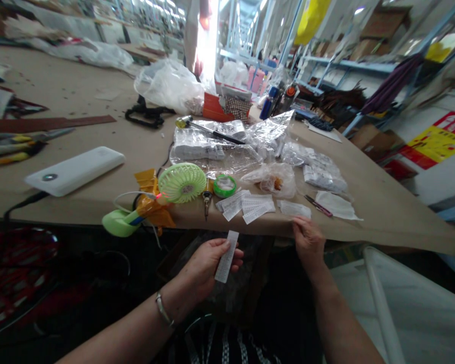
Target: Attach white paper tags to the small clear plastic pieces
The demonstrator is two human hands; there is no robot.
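A narrow white printed strip (226,258) is held upright between the thumb and fingers of my left hand (212,263), below the table's front edge. At that edge, the fingertips of my right hand (310,240) touch the near end of a small white printed slip (293,208) lying on the table. Fanned printed labels (257,206) lie to the left of that slip, with more labels (233,203) beside them. A green tape roll (224,186) sits behind the labels. Right of the slip are dark-and-pink tweezers or snips (318,206) and a white pouch (337,205).
A green fan (182,183), a screwdriver-like tool (207,199) and a white power bank (76,171) stand or lie left. Plastic-wrapped paper bundles (208,141) and a small bag (276,179) lie farther back. A white bin (377,303) stands at lower right.
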